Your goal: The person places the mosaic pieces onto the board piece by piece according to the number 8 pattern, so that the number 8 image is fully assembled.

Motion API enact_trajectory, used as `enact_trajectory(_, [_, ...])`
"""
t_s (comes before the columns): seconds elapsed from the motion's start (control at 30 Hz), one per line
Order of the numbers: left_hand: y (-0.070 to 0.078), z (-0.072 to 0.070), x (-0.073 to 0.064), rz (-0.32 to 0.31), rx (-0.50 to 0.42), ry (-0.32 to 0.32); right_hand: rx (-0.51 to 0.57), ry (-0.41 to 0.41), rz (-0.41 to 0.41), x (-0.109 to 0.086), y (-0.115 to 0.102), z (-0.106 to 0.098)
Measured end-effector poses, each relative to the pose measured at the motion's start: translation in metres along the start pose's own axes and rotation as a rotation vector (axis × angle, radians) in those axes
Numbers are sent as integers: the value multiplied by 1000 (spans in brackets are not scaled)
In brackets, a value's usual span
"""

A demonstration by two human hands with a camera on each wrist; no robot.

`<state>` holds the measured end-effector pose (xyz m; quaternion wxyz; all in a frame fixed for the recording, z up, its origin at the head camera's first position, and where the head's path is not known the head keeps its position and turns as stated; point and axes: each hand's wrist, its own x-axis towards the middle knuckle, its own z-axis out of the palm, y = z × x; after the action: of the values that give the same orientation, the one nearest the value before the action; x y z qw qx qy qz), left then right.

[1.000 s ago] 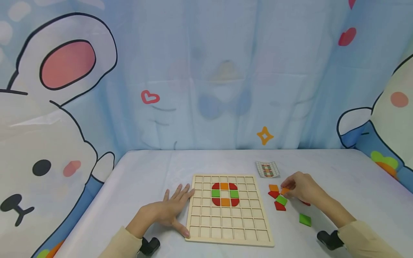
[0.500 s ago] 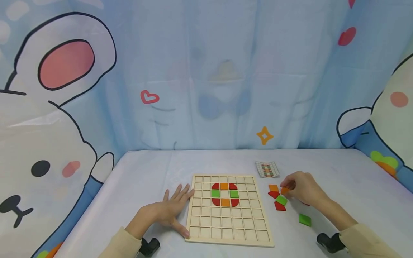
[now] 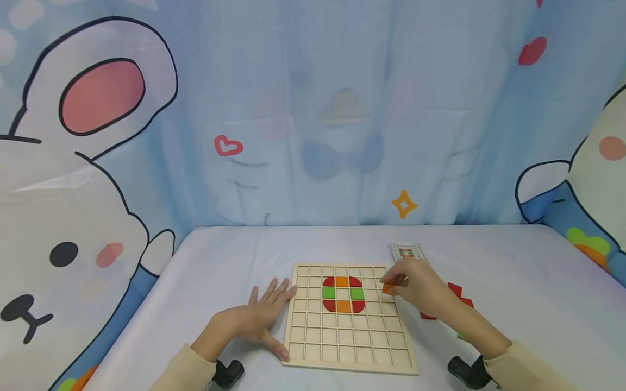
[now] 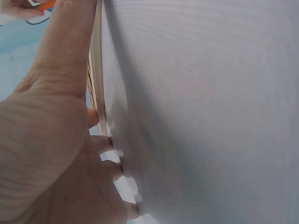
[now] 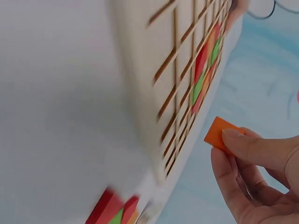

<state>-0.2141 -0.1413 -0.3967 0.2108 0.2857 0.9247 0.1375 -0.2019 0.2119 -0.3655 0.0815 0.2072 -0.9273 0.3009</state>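
Note:
My right hand [image 3: 415, 282] pinches an orange square tile [image 5: 218, 135] between thumb and fingers, above the right edge of the wooden grid board [image 3: 337, 339]. My left hand [image 3: 256, 320] lies with fingers spread against the board's left edge, its thumb at the near left corner. In the board's upper middle cells, red rounded corner tiles, orange tiles [image 3: 343, 307] and green tiles [image 3: 329, 293] form a ring around one bare cell. The left wrist view shows the left palm [image 4: 37, 135] and fingertips along the board's side.
A printed pattern card [image 3: 407, 251] lies behind the right hand, partly covered by it. Loose red tiles [image 3: 455, 289] and a green tile lie right of the board, some hidden under the right forearm. A patterned blue curtain [image 3: 337, 108] hangs behind the table.
My right hand has lifted the orange tile from the loose pile and carried it left to the board's right edge. The left hand stays in place.

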Motion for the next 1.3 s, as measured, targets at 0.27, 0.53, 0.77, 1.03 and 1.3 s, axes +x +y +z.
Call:
enact_trajectory(0.27, [1, 1, 1, 6, 5, 7, 120, -153, -117, 5, -31, 29])
enact_trajectory(0.53, [4, 0, 2, 3, 15, 9, 135, -207, -127, 8, -43, 44])
enact_trajectory(0.77, [3, -2, 2, 7, 16, 8, 107, -218, -151, 9, -43, 49])
enact_trajectory(1.03, [3, -2, 0, 10, 11, 14, 83, -231, -138, 13, -45, 52])
enact_trajectory(1.3, [1, 0, 0, -3, 1, 5, 60, -225, -180, 12, -48, 57])
